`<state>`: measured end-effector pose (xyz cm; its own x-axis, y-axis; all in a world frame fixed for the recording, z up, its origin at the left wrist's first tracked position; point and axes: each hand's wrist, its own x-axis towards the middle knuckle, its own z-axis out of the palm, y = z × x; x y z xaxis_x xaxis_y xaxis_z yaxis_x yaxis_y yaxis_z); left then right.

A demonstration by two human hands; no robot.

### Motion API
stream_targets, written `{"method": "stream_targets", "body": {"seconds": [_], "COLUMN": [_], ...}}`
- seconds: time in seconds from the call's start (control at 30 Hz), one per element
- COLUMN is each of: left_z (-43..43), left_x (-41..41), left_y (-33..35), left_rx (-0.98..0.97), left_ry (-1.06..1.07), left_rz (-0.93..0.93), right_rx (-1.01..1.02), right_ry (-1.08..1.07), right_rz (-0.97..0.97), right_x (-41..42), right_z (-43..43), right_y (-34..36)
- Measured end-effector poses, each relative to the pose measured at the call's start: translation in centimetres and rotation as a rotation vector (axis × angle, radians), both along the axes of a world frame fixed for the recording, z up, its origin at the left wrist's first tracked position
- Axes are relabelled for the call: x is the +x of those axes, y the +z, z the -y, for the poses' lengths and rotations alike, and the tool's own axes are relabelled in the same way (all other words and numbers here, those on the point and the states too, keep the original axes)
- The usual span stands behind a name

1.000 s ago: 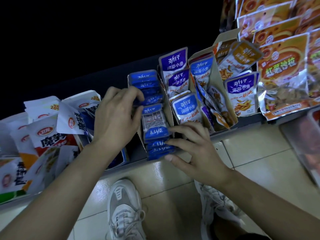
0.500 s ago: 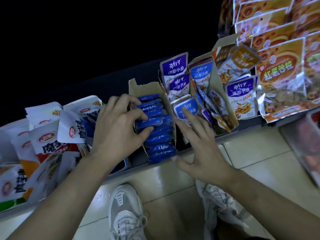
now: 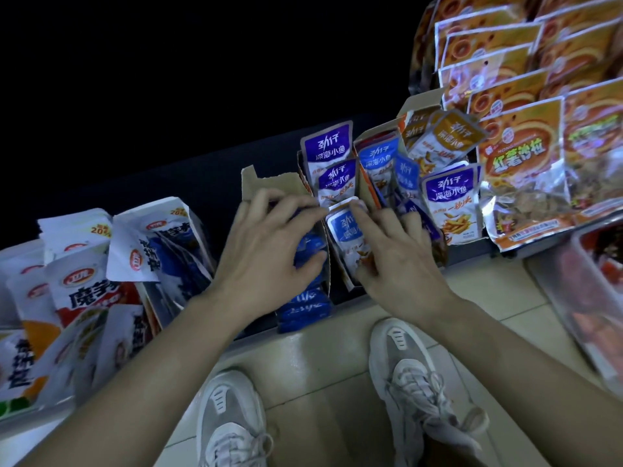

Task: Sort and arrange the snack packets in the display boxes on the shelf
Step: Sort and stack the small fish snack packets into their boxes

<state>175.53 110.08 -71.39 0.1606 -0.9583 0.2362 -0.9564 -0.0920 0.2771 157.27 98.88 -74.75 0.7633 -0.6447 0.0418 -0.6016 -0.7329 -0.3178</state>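
Head view, looking down. Two grey-white shoes point(image 3: 232, 423) on a tiled floor point(image 3: 303, 365), both forearms reaching forward over them to the shelf point(image 3: 350, 299).

Left hand point(image 3: 266, 251): palm down, fingers spread and only slightly bent, lying on top of the row of blue packets point(image 3: 303, 305) in the torn cardboard display box point(image 3: 276, 185). The thumb is against the box's right wall and the fingertips are near its back wall. It presses on the packets rather than gripping them. Blue packets poke out below the wrist at the front end of the box, at the shelf edge.

Right hand point(image 3: 394, 251): just beside the left, nearly touching it. Index finger on the top edge and thumb at the bottom of one blue-and-white packet point(image 3: 347, 237), pinching it. That packet stands at the front of the neighbouring box, directly right of the blue row. The other fingers stretch loosely over the packets further right.

Behind the pinched packet, upright purple packets point(image 3: 327, 146) in the same box. Further right, light-blue packets point(image 3: 377, 160), gold-brown packets point(image 3: 448, 136) tilted. Far right, large orange bags point(image 3: 519, 153) stacked. Left of the hands, white bags point(image 3: 91, 284) leaning in a messy pile.
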Motion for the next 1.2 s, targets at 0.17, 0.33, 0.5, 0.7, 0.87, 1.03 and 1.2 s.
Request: {"method": "stream_targets", "body": {"seconds": [0.17, 0.33, 0.5, 0.7, 0.87, 1.03, 1.2], "left_z": [1.8, 2.9, 1.5, 0.0, -0.7, -0.9, -0.2], "left_x": [-1.8, -1.8, -1.4, -2.0, -2.1, -3.0, -3.6], "left_y": [-0.7, -1.3, -1.1, -1.4, -1.9, -1.7, -0.9], "left_rx": [0.143, -0.006, -0.121, -0.098, -0.111, -0.131, -0.219], "left_ry": [0.083, 0.140, -0.061, -0.276, -0.299, -0.150, 0.117], "left_rz": [0.211, -0.039, -0.357, -0.516, -0.489, -0.444, -0.526], "right_rx": [0.083, 0.267, 0.431, 0.483, 0.433, 0.437, 0.358], "right_ry": [-0.022, -0.043, -0.071, -0.032, 0.014, -0.100, 0.021], "right_rz": [0.211, 0.370, 0.592, 0.638, 0.619, 0.583, 0.529], "right_x": [-0.3, -1.8, -3.1, -5.1, -7.8, -8.5, -8.0], "right_z": [0.3, 0.4, 0.0, -0.2, -0.6, -1.6, -1.4], "right_y": [-0.2, -0.5, 0.5, 2.0, 1.1, 0.1, 0.3]}}
